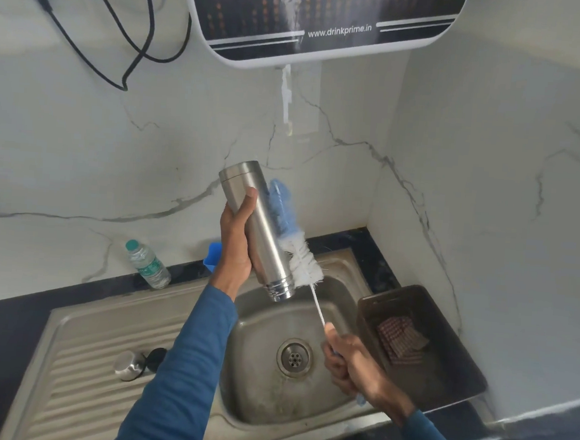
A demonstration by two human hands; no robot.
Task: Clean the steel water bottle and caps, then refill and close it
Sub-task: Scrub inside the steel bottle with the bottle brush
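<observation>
Over sink (256, 382), hands (237, 240) (347, 364) hold brush (301, 258) against bottle (263, 231).

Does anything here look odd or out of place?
Nothing spilled or broken. The steel bottle is held tilted, mouth down over the sink, with the brush lying along its outside, not inside.

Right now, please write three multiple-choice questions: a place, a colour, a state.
1. Where do the two caps lie? A in the basin; B on the ribbed drainboard; C in the brown tray.
2. What colours has the brush? A blue and white; B red; C black.
3. How is the steel bottle held? A upright, capped; B mouth down, uncapped; C flat on the counter.
Answers: 1 B, both stand on its ridges. 2 A, blue tip, white lower bristles. 3 B, the left hand grips it, open mouth lowest.
</observation>
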